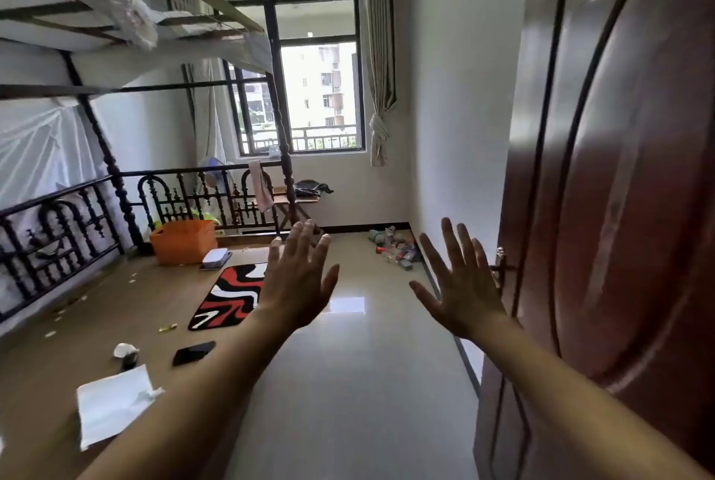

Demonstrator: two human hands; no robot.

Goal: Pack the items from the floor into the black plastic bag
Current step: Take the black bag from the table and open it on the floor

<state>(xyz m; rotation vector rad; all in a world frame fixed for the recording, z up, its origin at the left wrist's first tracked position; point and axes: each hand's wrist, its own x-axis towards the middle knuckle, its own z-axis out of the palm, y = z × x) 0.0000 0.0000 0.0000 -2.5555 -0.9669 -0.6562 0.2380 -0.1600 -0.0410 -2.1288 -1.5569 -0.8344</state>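
Note:
My left hand and my right hand are both raised in front of me at mid-frame, fingers spread, holding nothing. Far ahead, a pile of small items lies on the floor in the right corner under the window. Nearer on the left floor lie a white sheet, a crumpled white scrap and a flat black thing, which may be the folded bag; I cannot tell. Both hands are well above and apart from all of these.
A dark metal-framed bed with a net fills the left side. An orange bin and a red, black and white mat lie ahead. A brown door stands close on the right. Glossy floor runs between.

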